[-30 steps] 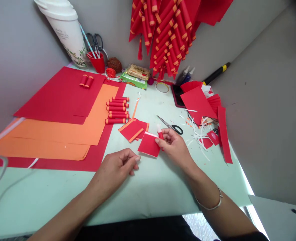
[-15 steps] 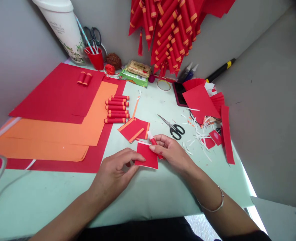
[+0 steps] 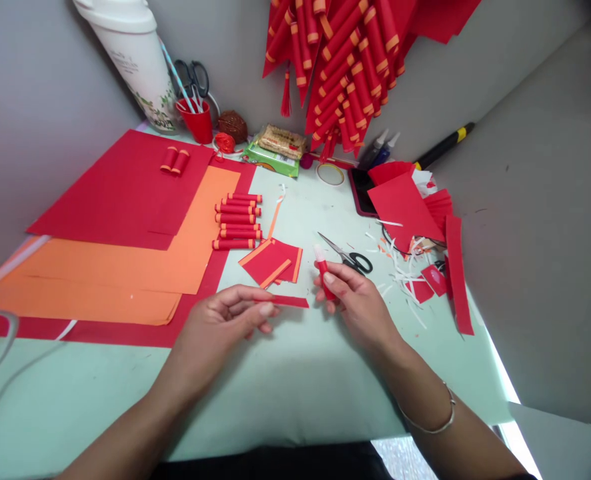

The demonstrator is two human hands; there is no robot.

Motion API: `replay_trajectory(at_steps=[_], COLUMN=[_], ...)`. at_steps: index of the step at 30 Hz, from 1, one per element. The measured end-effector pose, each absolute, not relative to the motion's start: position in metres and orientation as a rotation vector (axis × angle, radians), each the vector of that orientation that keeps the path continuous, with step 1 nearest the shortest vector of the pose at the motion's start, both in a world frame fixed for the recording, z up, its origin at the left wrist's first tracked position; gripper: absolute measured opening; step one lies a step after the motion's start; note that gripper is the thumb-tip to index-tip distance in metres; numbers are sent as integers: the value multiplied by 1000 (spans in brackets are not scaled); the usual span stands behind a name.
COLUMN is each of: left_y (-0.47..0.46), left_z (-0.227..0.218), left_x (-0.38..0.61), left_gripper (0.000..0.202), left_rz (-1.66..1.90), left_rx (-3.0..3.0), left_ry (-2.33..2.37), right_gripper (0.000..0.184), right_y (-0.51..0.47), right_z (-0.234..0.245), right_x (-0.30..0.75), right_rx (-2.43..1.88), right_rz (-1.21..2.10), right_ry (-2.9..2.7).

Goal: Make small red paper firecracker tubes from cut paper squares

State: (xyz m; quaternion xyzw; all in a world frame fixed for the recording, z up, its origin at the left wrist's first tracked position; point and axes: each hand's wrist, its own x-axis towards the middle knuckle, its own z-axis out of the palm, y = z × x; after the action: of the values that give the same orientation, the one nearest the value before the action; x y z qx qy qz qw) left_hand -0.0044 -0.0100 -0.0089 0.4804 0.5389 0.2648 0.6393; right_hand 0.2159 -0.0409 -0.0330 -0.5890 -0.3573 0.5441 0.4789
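My left hand [image 3: 228, 320] pinches a small red paper piece [image 3: 288, 301] and holds it edge-on just above the pale green table [image 3: 285, 393]. My right hand [image 3: 353, 300] is closed round a small red glue stick [image 3: 322, 267], its white tip pointing up. The two hands are a short gap apart. Beyond them lie a few cut red pieces with orange strips [image 3: 273, 260], and further back a stack of finished red rolls with orange bands [image 3: 238, 223].
Large red and orange sheets [image 3: 125, 253] cover the left side, with two short rolls [image 3: 174, 161] on them. Black-handled scissors [image 3: 348, 257] lie right of my right hand. Red offcuts and white scraps [image 3: 415, 227] pile at the right. Hanging red rolls [image 3: 345, 60], a cup [image 3: 133, 60] and a red pot [image 3: 198, 123] stand at the back.
My left hand took hold of the red piece and turned it edge-on. My right hand let go of the paper and drew back to the right with the glue stick.
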Motion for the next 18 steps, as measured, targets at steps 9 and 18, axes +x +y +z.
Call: replay_trajectory(at_steps=[9, 18], left_y=[-35, -49], left_z=[-26, -38], left_x=[-5, -17], left_gripper=[11, 16], left_rz=[472, 803], left_rx=[1797, 2202], left_ry=[1130, 1149], right_gripper=[22, 20], right_y=[-53, -60], right_z=[-24, -37], right_x=[198, 186], right_rx=[-1488, -1455], right_rz=[1149, 1034], right_ry=[-1530, -1765])
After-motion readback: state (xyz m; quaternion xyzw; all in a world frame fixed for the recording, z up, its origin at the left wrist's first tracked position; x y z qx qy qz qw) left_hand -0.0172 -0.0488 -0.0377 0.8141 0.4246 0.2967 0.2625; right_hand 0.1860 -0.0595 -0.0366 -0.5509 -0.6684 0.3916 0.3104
